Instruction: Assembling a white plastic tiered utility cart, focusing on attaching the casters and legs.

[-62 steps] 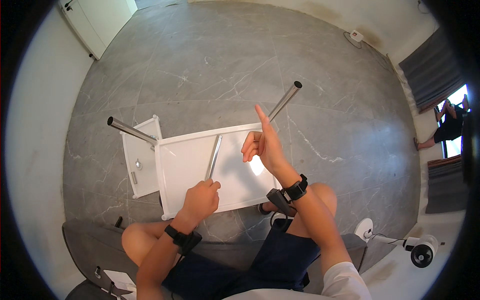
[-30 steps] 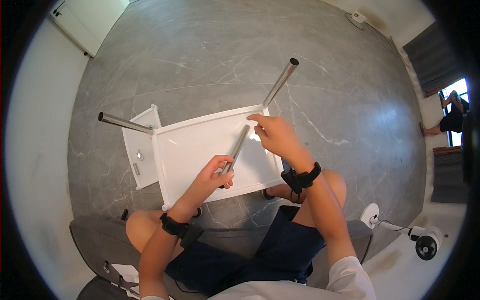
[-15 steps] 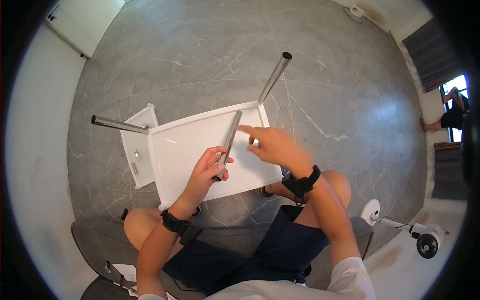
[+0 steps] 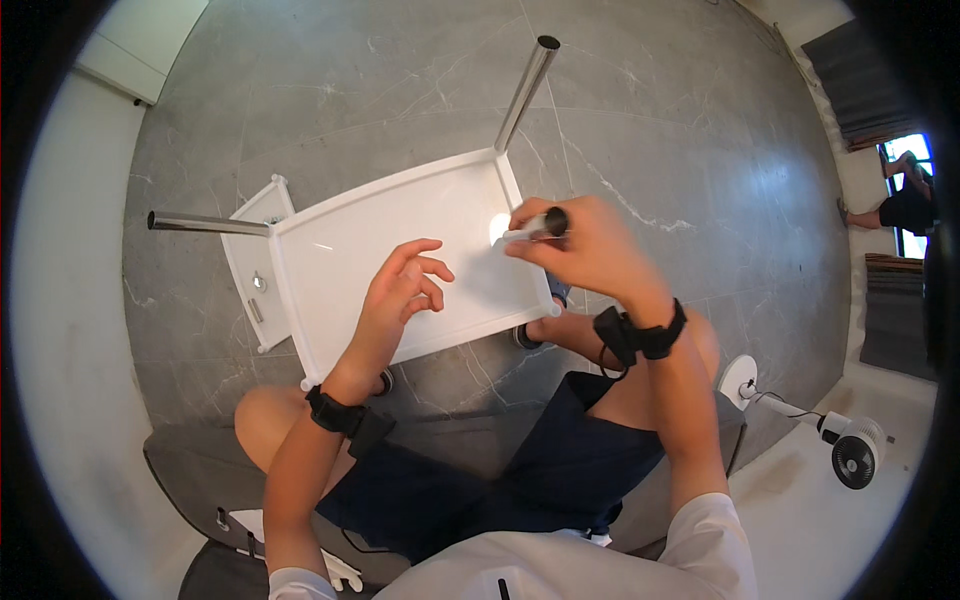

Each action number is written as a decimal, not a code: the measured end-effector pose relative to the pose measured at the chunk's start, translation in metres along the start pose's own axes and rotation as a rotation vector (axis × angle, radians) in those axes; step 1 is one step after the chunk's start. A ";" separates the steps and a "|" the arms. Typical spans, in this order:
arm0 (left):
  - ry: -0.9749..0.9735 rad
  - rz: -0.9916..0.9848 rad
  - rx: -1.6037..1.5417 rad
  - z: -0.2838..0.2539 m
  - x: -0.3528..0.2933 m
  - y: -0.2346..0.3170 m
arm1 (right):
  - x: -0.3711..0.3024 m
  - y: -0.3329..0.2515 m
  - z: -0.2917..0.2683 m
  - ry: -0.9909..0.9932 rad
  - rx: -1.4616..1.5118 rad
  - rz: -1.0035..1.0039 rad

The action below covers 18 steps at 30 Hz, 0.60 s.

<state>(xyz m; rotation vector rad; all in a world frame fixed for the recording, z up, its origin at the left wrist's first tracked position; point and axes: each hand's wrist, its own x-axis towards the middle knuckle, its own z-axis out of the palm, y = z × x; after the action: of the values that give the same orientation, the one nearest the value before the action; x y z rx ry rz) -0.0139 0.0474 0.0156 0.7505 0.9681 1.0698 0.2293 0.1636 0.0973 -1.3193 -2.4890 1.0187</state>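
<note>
My right hand [image 4: 600,245] grips a chrome tube [image 4: 527,231] above the right side of a white tray-like shelf [image 4: 375,265]. The tube is tilted and foreshortened, with its dark open end toward me. Empty, my left hand [image 4: 398,290] hovers over the near-middle of the shelf, its fingers curved and apart. Two chrome legs stand on the shelf's far corners: a right leg [image 4: 525,98] and a left leg [image 4: 208,223], which looks splayed outward in this view. Both near corners carry short white stubs without tubes.
Partly behind the shelf lies a smaller white tray [image 4: 240,270] with small metal parts [image 4: 259,283] on it. A white fan [image 4: 855,455] is at the right. Another person's leg [image 4: 868,218] shows at the far right. I sit on a grey seat [image 4: 190,460].
The chrome tube has passed from my left hand to my right hand, moved right and turned end-on toward me. My left hand has opened. The whole view has shifted slightly.
</note>
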 end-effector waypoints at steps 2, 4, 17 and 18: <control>0.049 -0.034 0.038 -0.002 -0.002 -0.001 | -0.016 0.005 -0.013 0.016 0.135 -0.022; 0.057 -0.049 0.057 -0.003 -0.003 -0.006 | -0.037 0.019 -0.013 0.043 0.261 -0.030; 0.078 -0.036 0.282 -0.024 -0.014 -0.037 | -0.085 0.010 -0.040 -0.082 0.209 -0.023; 0.083 -0.035 0.283 -0.025 -0.014 -0.037 | -0.085 0.011 -0.038 -0.094 0.199 -0.015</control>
<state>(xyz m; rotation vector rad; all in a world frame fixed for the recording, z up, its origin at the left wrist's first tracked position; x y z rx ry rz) -0.0255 0.0238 -0.0235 0.9209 1.2156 0.9501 0.3040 0.1209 0.1342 -1.2179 -2.3833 1.3144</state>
